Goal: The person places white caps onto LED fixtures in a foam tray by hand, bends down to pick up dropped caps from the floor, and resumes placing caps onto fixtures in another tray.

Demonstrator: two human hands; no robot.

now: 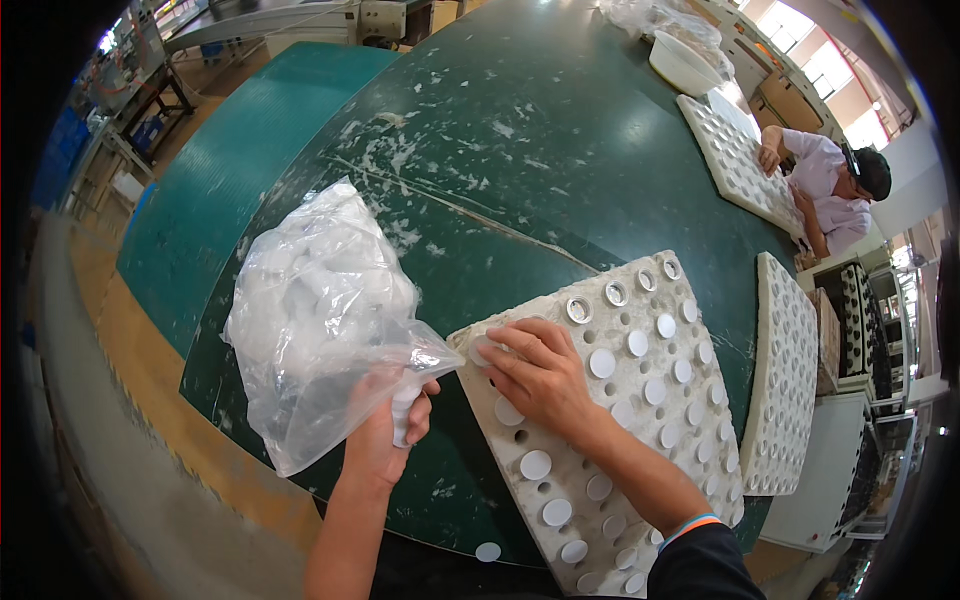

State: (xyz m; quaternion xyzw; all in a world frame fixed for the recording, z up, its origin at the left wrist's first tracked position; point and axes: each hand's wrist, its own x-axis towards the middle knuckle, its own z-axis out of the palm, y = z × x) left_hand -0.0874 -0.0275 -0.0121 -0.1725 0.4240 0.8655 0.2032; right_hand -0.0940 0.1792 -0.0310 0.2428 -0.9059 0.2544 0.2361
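A thick off-white board [608, 332] with rows of round pockets and small holes lies tilted across the table in front of me. Many pockets hold flat white discs [535, 464], while several along the far edge show round openings with shiny rims. At the board's far left corner, my right hand [545, 385] has its fingers bent down on a white disc [482, 350]. My left hand [380, 435] is closed around a short stack of white discs [402, 415], beside the mouth of a clear plastic bag [320, 290]. The bag's loose film partly covers that hand; whitish contents show through it.
One loose white disc [488, 551] lies by the table's near edge. A second pocketed board [780, 370] stands to the right. Farther right, a co-worker [835, 190] handles another board [715, 150], near a white basin [685, 65]. White scraps litter the green table [480, 130].
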